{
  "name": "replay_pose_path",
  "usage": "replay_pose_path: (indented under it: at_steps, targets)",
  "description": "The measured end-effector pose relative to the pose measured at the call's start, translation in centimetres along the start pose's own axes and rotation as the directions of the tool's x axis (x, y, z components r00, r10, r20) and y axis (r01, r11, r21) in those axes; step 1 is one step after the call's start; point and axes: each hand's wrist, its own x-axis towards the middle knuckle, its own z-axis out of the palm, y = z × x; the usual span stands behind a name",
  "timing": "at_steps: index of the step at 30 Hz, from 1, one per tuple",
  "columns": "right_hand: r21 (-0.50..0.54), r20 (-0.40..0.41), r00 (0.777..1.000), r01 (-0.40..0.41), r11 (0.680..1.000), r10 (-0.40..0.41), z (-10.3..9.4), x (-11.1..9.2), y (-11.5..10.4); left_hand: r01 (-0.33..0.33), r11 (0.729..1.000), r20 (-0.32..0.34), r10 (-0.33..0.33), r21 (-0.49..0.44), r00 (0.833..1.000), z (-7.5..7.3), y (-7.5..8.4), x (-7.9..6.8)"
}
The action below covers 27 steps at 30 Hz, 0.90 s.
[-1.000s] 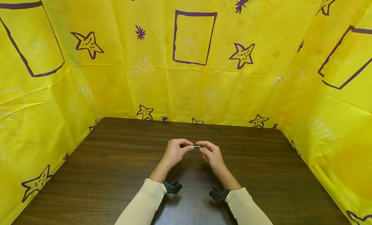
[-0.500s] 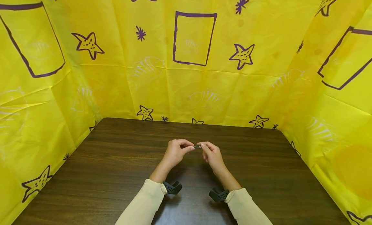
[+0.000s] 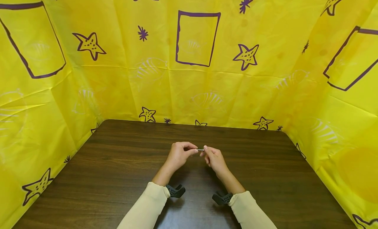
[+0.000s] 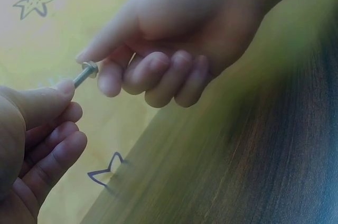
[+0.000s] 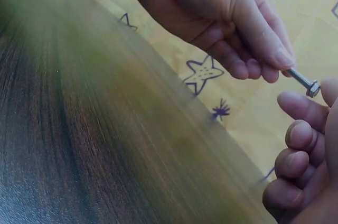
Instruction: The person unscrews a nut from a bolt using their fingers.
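A small metal bolt (image 3: 199, 149) is held level above the table, between my two hands. My left hand (image 3: 178, 155) pinches its shank end between thumb and index finger. Threads show on the bolt (image 4: 81, 77) in the left wrist view. A hexagonal piece with a flange sits at the end of the bolt (image 5: 311, 89) toward my right hand; whether it is a head or a nut I cannot tell. My right hand (image 3: 216, 160) has its thumb and index finger at that hexagonal end, thumb higher, other fingers curled beneath. The gripped end is hidden by the left fingertips.
The dark wood-grain table (image 3: 118, 170) spreads beneath both hands. A yellow curtain (image 3: 159, 87) with purple starfish drawings encloses its back and sides. A black strap device (image 3: 175, 191) is on the left wrist, another black device (image 3: 222, 198) on the right.
The right thumb has slid up and forward over the bolt's hexagonal end, while the right index finger has drawn back and down. The left hand and bolt stay nearly still.
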Motion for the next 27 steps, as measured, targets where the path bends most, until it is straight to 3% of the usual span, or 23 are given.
replay_pose_path:
  at_steps: [20, 27]
  targets:
    - [0.086, -0.022, 0.998, 0.063, 0.994, -0.061, -0.1, 0.1, 0.2, -0.009, 1.0, -0.015, 0.009, 0.001, 1.0, -0.1, 0.0, 0.1]
    - [0.126, 0.004, 0.993, 0.115, 0.985, -0.116, -0.6, 1.1, 2.7, -0.011, 1.0, -0.015, 0.011, 0.005, 1.0, -0.2, 0.0, 0.0]
